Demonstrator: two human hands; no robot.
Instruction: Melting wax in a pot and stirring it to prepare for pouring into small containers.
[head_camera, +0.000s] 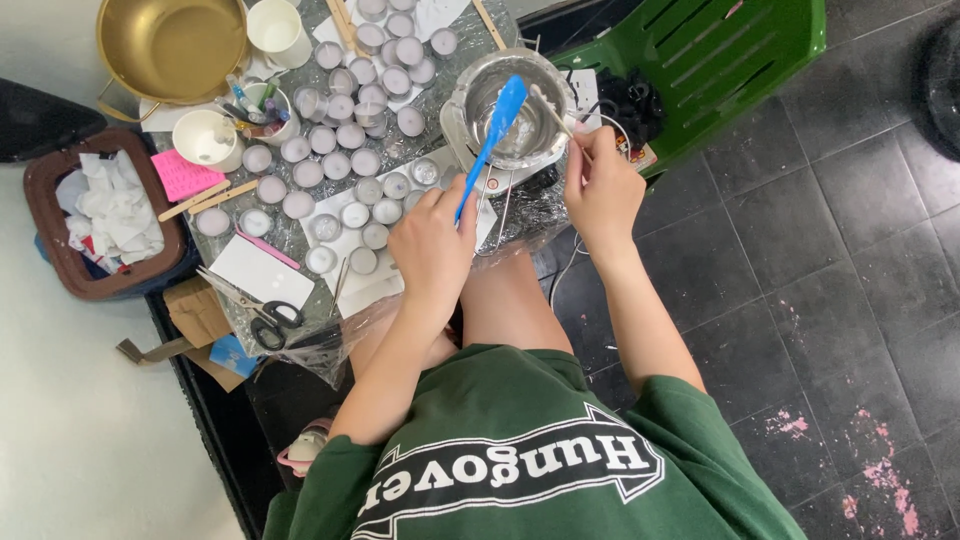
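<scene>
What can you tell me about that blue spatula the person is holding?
The blue spatula looks like silicone or plastic: a slim bright-blue handle widening into a flat, rounded blade. The left hand grips its lower end. It tilts up and away, the blade over the metal bowl; whether it touches the contents is unclear.

Two hands at a round metal bowl over a cluttered table

The left hand (432, 248) holds a blue spatula (490, 140) slanting into the round metal bowl (512, 105) near the table's right edge; the right hand (600, 190) pinches what may be a thin wooden stick (553, 112) at the rim.
</scene>
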